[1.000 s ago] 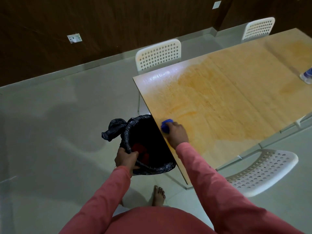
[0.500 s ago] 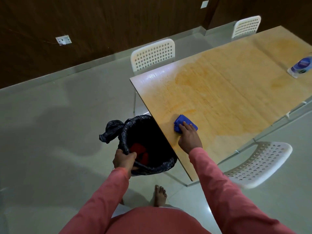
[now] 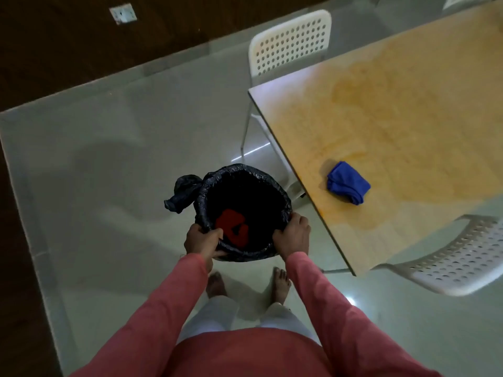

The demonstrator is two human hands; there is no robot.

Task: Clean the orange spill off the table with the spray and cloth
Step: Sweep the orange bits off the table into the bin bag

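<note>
Floor point(image 3: 114, 170) fills most of the view, pale tile. Table point(image 3: 424, 110) at 2 o'clock, orange spill point(image 3: 386, 123) smeared over most of its top. Two white chairs: one point(image 3: 290, 43) at 12 o'clock tucked at the table's end, one point(image 3: 460, 263) at 4 o'clock by the near edge. Bin point(image 3: 245, 210) with a black bag sits dead centre between you and the table corner, something red inside. Your left hand point(image 3: 202, 242) and right hand point(image 3: 292, 238) are both clamped on the bin's near rim. Cloth point(image 3: 348, 186) at 3 o'clock lies bunched on the table, near the edge, nothing touching it. Your bare feet are at 6 o'clock.
</note>
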